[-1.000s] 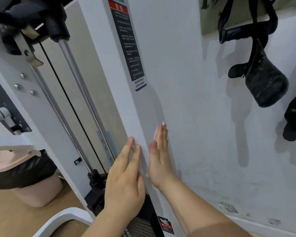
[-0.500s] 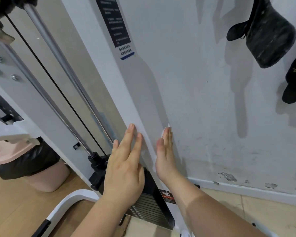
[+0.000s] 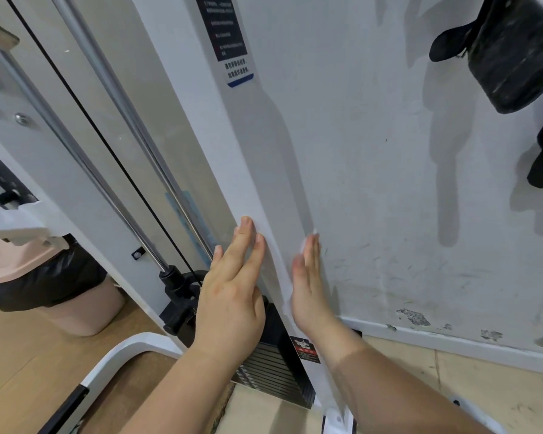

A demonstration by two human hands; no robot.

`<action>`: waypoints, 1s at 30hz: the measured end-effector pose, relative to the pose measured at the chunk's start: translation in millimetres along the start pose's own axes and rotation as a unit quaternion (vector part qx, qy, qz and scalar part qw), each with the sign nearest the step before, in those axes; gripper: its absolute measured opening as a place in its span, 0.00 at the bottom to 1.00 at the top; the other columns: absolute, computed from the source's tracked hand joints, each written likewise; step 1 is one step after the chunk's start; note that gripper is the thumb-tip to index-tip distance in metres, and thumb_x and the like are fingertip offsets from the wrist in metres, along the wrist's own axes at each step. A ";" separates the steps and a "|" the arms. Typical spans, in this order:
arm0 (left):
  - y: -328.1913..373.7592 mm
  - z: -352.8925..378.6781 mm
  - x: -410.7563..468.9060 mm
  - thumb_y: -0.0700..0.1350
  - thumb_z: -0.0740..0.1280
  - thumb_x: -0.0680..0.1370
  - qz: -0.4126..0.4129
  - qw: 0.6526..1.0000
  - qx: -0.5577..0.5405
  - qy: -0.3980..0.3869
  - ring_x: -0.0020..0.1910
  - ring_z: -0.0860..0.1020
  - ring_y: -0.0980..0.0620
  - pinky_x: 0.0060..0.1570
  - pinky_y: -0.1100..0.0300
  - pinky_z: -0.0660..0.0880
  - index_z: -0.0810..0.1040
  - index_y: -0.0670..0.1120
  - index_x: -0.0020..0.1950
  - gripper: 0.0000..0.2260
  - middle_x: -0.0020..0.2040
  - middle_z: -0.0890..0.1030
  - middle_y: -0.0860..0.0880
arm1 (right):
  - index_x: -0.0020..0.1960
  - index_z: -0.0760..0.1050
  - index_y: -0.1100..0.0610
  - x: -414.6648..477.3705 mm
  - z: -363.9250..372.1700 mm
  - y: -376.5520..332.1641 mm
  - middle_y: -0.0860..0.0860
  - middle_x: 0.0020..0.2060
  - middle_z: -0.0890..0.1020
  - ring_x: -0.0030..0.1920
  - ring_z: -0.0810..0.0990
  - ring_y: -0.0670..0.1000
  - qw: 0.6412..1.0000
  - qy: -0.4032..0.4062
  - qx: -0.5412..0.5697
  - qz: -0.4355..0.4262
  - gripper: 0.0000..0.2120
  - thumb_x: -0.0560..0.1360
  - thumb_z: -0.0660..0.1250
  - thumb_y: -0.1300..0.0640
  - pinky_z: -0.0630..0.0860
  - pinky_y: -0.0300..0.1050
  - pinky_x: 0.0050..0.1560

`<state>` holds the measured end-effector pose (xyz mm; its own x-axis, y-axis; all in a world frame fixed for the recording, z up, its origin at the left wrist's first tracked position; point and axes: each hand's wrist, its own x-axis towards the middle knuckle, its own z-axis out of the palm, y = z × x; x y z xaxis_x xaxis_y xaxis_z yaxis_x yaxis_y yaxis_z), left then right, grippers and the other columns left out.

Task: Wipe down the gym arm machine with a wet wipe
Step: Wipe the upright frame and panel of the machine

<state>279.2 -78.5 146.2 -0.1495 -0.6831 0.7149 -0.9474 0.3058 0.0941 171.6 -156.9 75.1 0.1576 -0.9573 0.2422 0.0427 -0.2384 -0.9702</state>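
The gym machine's white upright column (image 3: pixel 264 145) runs from the top down to the floor, with a black warning label (image 3: pixel 229 36) high on it. My left hand (image 3: pixel 232 296) lies flat on the column's left edge, fingers straight and together, holding nothing. My right hand (image 3: pixel 308 289) presses flat against the column's right side, next to the wall. A white wet wipe (image 3: pixel 304 244) is under its palm and fingers; only its edge shows at the fingertips and along the thumb side. The black weight stack (image 3: pixel 273 371) sits just below both hands.
Two chrome guide rods (image 3: pixel 132 126) and a black cable (image 3: pixel 85 111) run left of the column. A pink bin with a black bag (image 3: pixel 76 308) stands on the wooden floor at left. Black handles (image 3: pixel 514 51) hang on the scuffed white wall (image 3: pixel 389 183). A white base tube (image 3: pixel 113 361) curves at bottom left.
Both hands have slid down the column toward the weight stack, the right one carrying the wipe along. The view has tilted downward, showing more floor.
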 end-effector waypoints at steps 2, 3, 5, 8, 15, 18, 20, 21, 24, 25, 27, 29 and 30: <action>-1.0 0.5 0.1 0.27 0.58 0.70 0.002 1.000 0.003 -0.005 0.80 0.59 0.47 0.76 0.40 0.60 0.68 0.40 0.77 0.34 0.81 0.60 0.44 | 0.80 0.33 0.45 17.4 -0.5 -35.9 0.36 0.78 0.33 0.78 0.31 0.35 0.998 0.000 -0.016 -0.065 0.51 0.67 0.36 0.16 0.33 0.46 0.81; -2.2 0.6 -0.2 0.27 0.57 0.69 0.002 1.000 0.002 -0.008 0.80 0.60 0.47 0.76 0.39 0.61 0.68 0.41 0.77 0.35 0.81 0.60 0.44 | 0.81 0.34 0.47 22.8 0.7 -53.7 0.38 0.79 0.33 0.78 0.31 0.36 0.994 -0.001 -0.023 -0.103 0.51 0.69 0.35 0.17 0.32 0.43 0.80; -5.3 0.5 -0.2 0.27 0.57 0.69 0.001 1.000 -0.001 -0.014 0.80 0.60 0.49 0.73 0.36 0.65 0.68 0.42 0.77 0.35 0.82 0.59 0.46 | 0.83 0.36 0.51 25.0 3.4 -76.3 0.42 0.81 0.34 0.79 0.32 0.39 0.985 -0.004 -0.034 -0.169 0.50 0.72 0.34 0.21 0.32 0.42 0.79; -9.8 -1.1 -0.3 0.25 0.59 0.70 0.016 0.999 -0.010 -0.027 0.81 0.58 0.52 0.68 0.36 0.71 0.66 0.43 0.78 0.36 0.82 0.56 0.49 | 0.83 0.38 0.56 11.5 5.0 -56.7 0.46 0.83 0.38 0.82 0.35 0.46 0.973 -0.004 -0.064 -0.224 0.46 0.77 0.36 0.25 0.36 0.48 0.81; -9.8 -0.4 -2.1 0.22 0.62 0.68 0.018 0.998 0.003 -0.053 0.81 0.56 0.47 0.71 0.34 0.66 0.62 0.42 0.80 0.41 0.83 0.54 0.46 | 0.78 0.32 0.39 -15.0 -3.0 21.4 0.31 0.77 0.32 0.78 0.32 0.34 1.000 -0.017 -0.014 -0.006 0.48 0.68 0.39 0.15 0.39 0.56 0.82; -10.7 3.1 -3.3 0.23 0.61 0.68 0.023 0.998 0.031 -0.059 0.82 0.53 0.45 0.73 0.33 0.62 0.59 0.42 0.81 0.41 0.84 0.50 0.46 | 0.80 0.33 0.45 6.4 0.4 -28.5 0.34 0.78 0.33 0.78 0.32 0.36 0.997 -0.004 -0.019 -0.080 0.48 0.69 0.36 0.18 0.34 0.48 0.81; -11.3 5.2 -5.2 0.28 0.57 0.71 0.034 0.996 0.064 -0.048 0.82 0.52 0.46 0.75 0.35 0.55 0.60 0.42 0.80 0.36 0.84 0.47 0.49 | 0.83 0.36 0.51 13.7 6.0 -56.8 0.40 0.80 0.35 0.80 0.33 0.39 0.989 0.007 -0.020 -0.148 0.49 0.72 0.34 0.20 0.33 0.44 0.80; -11.7 5.0 -6.9 0.30 0.54 0.73 0.039 0.995 0.081 -0.043 0.82 0.52 0.46 0.76 0.37 0.52 0.60 0.42 0.80 0.34 0.84 0.47 0.50 | 0.83 0.37 0.53 13.8 7.6 -60.0 0.42 0.81 0.36 0.80 0.33 0.40 0.985 0.009 -0.020 -0.169 0.50 0.73 0.34 0.21 0.33 0.43 0.80; -13.9 3.0 -19.1 0.33 0.52 0.76 0.080 0.988 0.126 -0.039 0.82 0.54 0.46 0.79 0.40 0.50 0.62 0.41 0.79 0.30 0.82 0.55 0.47 | 0.84 0.39 0.54 -4.6 10.4 -21.6 0.42 0.82 0.38 0.81 0.35 0.44 0.983 0.014 -0.028 -0.181 0.47 0.76 0.36 0.24 0.36 0.47 0.81; -14.2 3.1 -25.2 0.33 0.52 0.76 0.101 0.984 0.142 -0.046 0.81 0.55 0.45 0.79 0.40 0.51 0.63 0.41 0.79 0.29 0.82 0.57 0.45 | 0.83 0.39 0.53 -15.3 11.3 3.7 0.41 0.82 0.38 0.82 0.36 0.44 0.987 0.017 -0.023 -0.155 0.45 0.77 0.37 0.25 0.38 0.49 0.82; -13.4 7.0 -37.9 0.33 0.53 0.76 0.141 0.971 0.176 -0.077 0.81 0.56 0.44 0.78 0.40 0.51 0.63 0.41 0.79 0.29 0.81 0.59 0.44 | 0.82 0.38 0.48 -37.7 10.0 60.8 0.38 0.81 0.38 0.81 0.37 0.41 0.998 0.020 0.000 -0.063 0.42 0.77 0.39 0.24 0.40 0.52 0.82; -11.7 16.7 -50.8 0.34 0.53 0.75 0.176 0.954 0.210 -0.120 0.81 0.55 0.44 0.79 0.40 0.49 0.65 0.41 0.78 0.30 0.81 0.59 0.44 | 0.79 0.36 0.43 -54.6 5.3 106.6 0.36 0.80 0.37 0.79 0.36 0.36 0.999 0.012 0.021 0.042 0.41 0.75 0.40 0.22 0.41 0.52 0.83; -10.7 23.4 -57.5 0.34 0.53 0.74 0.190 0.944 0.227 -0.144 0.81 0.55 0.44 0.79 0.40 0.49 0.66 0.41 0.78 0.30 0.82 0.58 0.44 | 0.78 0.35 0.42 -59.3 2.4 121.2 0.35 0.79 0.35 0.79 0.35 0.35 0.996 0.002 0.025 0.085 0.39 0.76 0.40 0.23 0.41 0.51 0.82</action>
<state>291.3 -58.1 87.9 -0.5126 -0.7525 0.4134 -0.8232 0.2939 -0.4858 169.8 -128.6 -56.9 0.1620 -0.9839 0.0750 0.0647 -0.0652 -0.9958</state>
